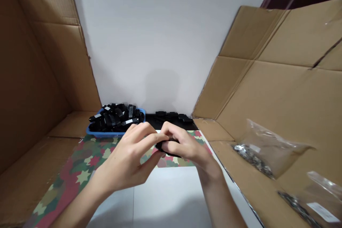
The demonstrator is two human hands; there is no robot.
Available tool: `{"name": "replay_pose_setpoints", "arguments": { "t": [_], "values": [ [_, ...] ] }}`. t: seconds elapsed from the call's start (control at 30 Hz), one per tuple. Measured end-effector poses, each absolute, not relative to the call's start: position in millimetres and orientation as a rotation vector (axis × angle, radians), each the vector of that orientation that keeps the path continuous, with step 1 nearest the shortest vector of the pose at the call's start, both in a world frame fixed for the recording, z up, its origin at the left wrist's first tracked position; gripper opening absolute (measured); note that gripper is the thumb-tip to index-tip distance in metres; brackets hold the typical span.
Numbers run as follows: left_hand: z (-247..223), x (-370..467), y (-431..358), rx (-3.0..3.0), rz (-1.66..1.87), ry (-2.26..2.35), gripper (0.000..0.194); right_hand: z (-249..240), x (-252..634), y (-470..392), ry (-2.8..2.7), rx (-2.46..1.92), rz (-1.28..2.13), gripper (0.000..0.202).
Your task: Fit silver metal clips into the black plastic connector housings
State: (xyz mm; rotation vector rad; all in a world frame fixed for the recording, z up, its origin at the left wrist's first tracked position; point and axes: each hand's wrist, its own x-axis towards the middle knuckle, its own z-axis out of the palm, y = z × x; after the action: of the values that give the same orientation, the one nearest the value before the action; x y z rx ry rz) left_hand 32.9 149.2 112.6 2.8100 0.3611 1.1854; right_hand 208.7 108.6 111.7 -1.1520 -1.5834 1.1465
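Note:
Above the table, my two hands meet around a small black plastic part [171, 154]; much of it is hidden by the fingers. My right hand [183, 144] is closed round the part, thumb on the near side and fingers bent over it. At its left end, the thumb and forefinger of my left hand [136, 151] pinch it, while the other fingers curl above. What lies between the left fingertips is too small to make out. Beyond my left hand stands a blue basket [103, 134] heaped with black plastic parts [114, 117], some bearing white labels.
A black tray [151, 121] with several flat black pieces [172, 114] lies against the white wall. Clear bags of small metal pieces [253, 158] [299, 206] lie at right. Cardboard walls [280, 78] flank both sides. White sheets [165, 199] cover part of the camouflage-patterned cloth [77, 171].

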Motion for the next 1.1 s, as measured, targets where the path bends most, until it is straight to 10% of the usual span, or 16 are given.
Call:
{"name": "replay_pose_setpoints", "arguments": {
  "t": [1.1],
  "values": [
    [123,40,143,2.312,1.145,0.632,0.010,108,209,106,-1.715,-1.193,0.587,0.003]
  ]
}}
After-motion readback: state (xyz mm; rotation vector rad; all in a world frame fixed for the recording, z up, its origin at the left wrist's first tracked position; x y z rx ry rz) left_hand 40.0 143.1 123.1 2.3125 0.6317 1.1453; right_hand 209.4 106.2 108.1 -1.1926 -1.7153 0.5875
